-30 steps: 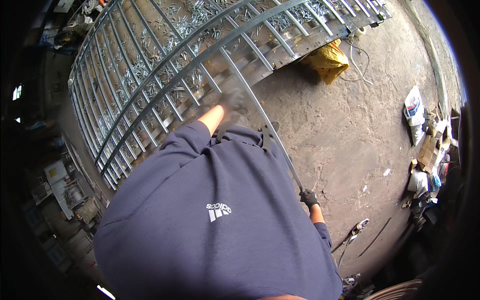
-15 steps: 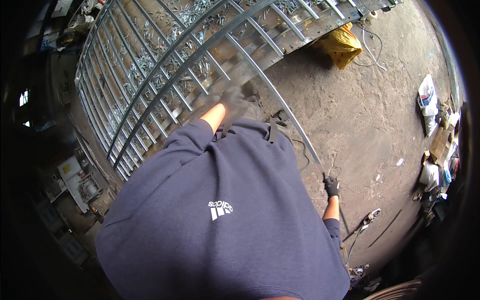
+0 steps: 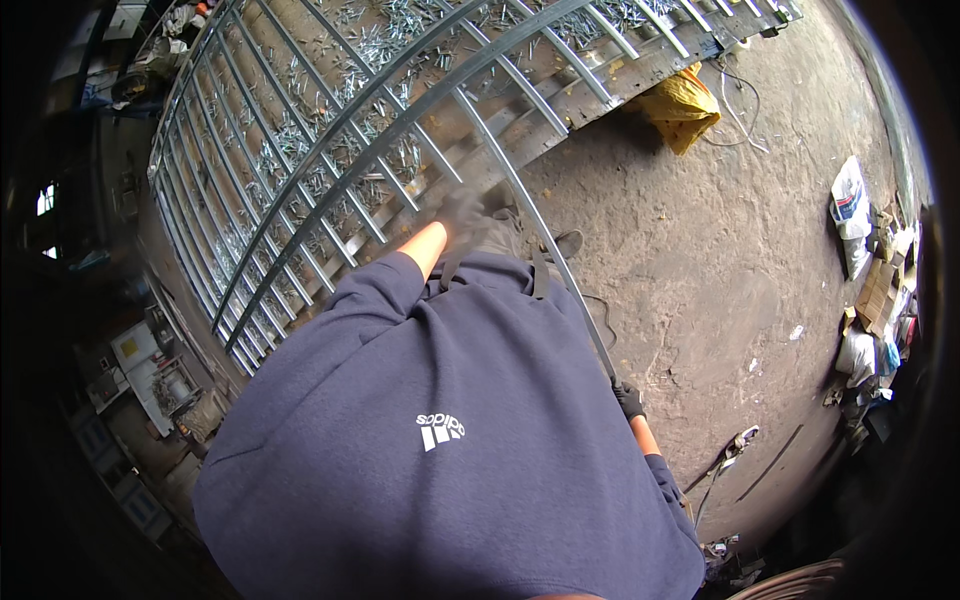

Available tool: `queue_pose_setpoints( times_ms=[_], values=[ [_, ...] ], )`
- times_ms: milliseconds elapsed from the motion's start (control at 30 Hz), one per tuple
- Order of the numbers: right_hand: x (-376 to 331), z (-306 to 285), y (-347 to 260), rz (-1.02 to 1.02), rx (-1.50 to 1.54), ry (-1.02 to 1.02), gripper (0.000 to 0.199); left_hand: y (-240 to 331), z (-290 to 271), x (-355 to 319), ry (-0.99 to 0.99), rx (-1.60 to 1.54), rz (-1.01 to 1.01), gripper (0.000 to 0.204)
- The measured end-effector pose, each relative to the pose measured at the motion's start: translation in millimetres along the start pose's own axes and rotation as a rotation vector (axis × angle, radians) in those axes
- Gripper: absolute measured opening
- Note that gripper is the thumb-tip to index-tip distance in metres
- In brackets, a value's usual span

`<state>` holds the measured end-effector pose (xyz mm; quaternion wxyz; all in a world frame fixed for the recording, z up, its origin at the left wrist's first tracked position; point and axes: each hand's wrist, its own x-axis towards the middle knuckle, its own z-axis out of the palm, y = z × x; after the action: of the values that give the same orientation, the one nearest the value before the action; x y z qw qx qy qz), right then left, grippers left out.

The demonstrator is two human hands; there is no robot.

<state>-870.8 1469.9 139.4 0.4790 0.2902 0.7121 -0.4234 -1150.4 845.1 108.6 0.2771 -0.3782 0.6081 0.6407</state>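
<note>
My right hand (image 3: 628, 399), in a dark glove, is closed around the near end of a long, thin grey metal bar (image 3: 557, 256) at my right side. The bar slants away from me, and its far end meets a curved-looking rail of a metal grating (image 3: 410, 122). My left hand (image 3: 462, 210), also gloved, is in front of my waist, near the free ends of the grating's crossbars. Motion blur smears its fingers, so whether it holds anything does not show. Part of a dark shoe (image 3: 569, 243) shows beside the bar.
The grating lies on a large worktable (image 3: 545, 140) strewn with many small metal pieces (image 3: 395, 30). A yellow sack (image 3: 682, 108) is by the table's edge, with a cable (image 3: 745, 125) on the floor. White bags (image 3: 850, 210) and cardboard (image 3: 878, 295) line the right side.
My right hand has come left, closer to my body, and slightly lower in view. The bar it holds has swung with it and slants more steeply. My left hand stays blurred near my waist.
</note>
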Motion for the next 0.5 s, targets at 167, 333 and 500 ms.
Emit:
queue_pose_setpoints(
  times_ms=[167,333,500],
  values=[
    [8,-34,-31,0.026,-0.091,0.32,0.046,-17,-6,14,-0.021,0.439,0.208,0.036],
    [56,6,-95,-0.173,-0.021,0.168,0.04,-15,-2,14,-0.066,0.177,0.001,0.039],
    [50,10,-127,-0.03,-0.329,0.434,0.069,-4,5,2,-0.059,0.049,-0.049,0.034]
  ],
)
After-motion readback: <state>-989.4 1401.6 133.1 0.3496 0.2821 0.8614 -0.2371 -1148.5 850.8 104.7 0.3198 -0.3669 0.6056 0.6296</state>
